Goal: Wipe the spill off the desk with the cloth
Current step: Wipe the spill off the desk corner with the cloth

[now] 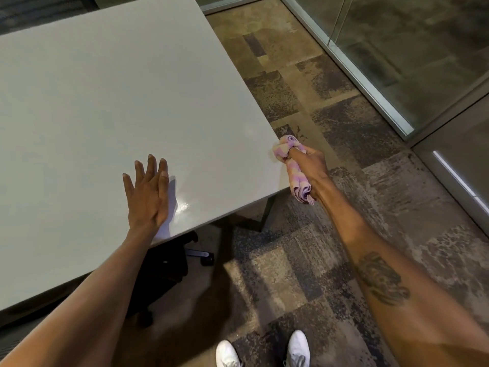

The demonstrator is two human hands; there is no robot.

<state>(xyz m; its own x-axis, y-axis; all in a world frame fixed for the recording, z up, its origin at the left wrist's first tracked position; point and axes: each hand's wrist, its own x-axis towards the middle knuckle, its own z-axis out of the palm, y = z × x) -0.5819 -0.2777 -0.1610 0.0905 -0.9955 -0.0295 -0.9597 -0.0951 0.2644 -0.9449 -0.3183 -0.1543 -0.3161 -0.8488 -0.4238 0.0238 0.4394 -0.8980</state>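
A pale grey desk (100, 96) fills the left and middle of the view. My left hand (148, 192) lies flat on it near the front right corner, fingers spread, holding nothing. A glossy wet-looking patch (182, 205) shines on the desk just right of that hand. My right hand (309, 165) is closed around a bunched pink and purple cloth (287, 152), held at the desk's right edge, mostly over the floor. The cloth's upper end touches or nearly touches the desk edge; its lower end hangs below my fist.
Patterned brown and grey carpet (330, 107) lies to the right of the desk. A glass partition with a metal frame (375, 96) runs along the far right. A black wheeled chair base (206, 256) sits under the desk. My white shoes (299, 348) show at the bottom.
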